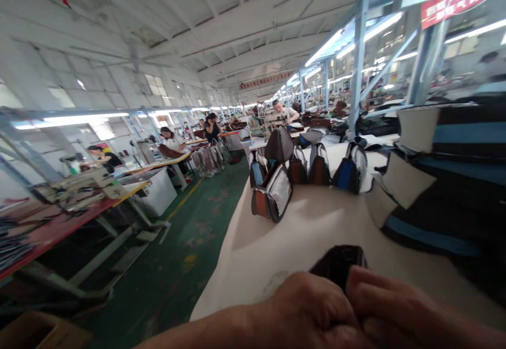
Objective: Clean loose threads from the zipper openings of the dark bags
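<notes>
**Both hands closed on a dark piece at the table edge**

We judge it best to keep our grip low and even so the dark piece (338, 264) stays flat. Our left hand (312, 307) and right hand (395, 307) press together, fingers curled on it; it juts just beyond our knuckles. Bags (272, 193) stand well ahead on the cream table (316, 222)

At the bottom of the frame I see both hands, left (312, 307) and right (399, 307), closed on a black piece (338, 264) over the pale counter (300, 233); small bags (272, 193) stand mid-frame.
</notes>
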The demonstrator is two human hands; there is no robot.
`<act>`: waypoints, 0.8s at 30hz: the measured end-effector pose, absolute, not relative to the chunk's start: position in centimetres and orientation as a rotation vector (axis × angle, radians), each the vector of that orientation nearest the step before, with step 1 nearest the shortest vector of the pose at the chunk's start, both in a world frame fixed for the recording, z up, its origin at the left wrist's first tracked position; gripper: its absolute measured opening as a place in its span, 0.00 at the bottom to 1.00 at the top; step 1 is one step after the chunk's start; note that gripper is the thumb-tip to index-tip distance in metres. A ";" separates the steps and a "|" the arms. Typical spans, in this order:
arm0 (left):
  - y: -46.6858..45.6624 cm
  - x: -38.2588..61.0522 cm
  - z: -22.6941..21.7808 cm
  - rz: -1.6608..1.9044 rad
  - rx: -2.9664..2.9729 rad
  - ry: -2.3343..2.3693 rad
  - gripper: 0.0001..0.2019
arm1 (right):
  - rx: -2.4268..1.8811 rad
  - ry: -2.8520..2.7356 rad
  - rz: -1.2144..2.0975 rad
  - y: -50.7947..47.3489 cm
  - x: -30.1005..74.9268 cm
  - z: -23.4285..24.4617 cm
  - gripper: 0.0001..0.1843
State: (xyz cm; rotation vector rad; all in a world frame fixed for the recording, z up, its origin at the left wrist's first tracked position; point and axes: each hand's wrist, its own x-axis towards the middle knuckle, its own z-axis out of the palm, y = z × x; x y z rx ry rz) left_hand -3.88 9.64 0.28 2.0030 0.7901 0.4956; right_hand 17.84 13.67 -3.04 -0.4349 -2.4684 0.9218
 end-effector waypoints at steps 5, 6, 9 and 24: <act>10.6 -3.2 1.8 0.278 1.866 0.951 0.18 | -0.328 -2.469 1.269 15.0 18.3 -1.9 0.20; 11.1 -3.5 1.7 0.232 1.773 0.964 0.19 | -0.303 -2.416 1.265 15.3 18.4 -2.4 0.21; 12.6 -4.5 1.5 0.190 1.591 0.947 0.23 | -0.326 -2.253 1.446 16.0 18.9 -4.0 0.21; 12.6 -3.5 3.0 0.045 2.200 0.816 0.21 | -0.308 -2.397 1.223 15.3 18.7 -2.3 0.22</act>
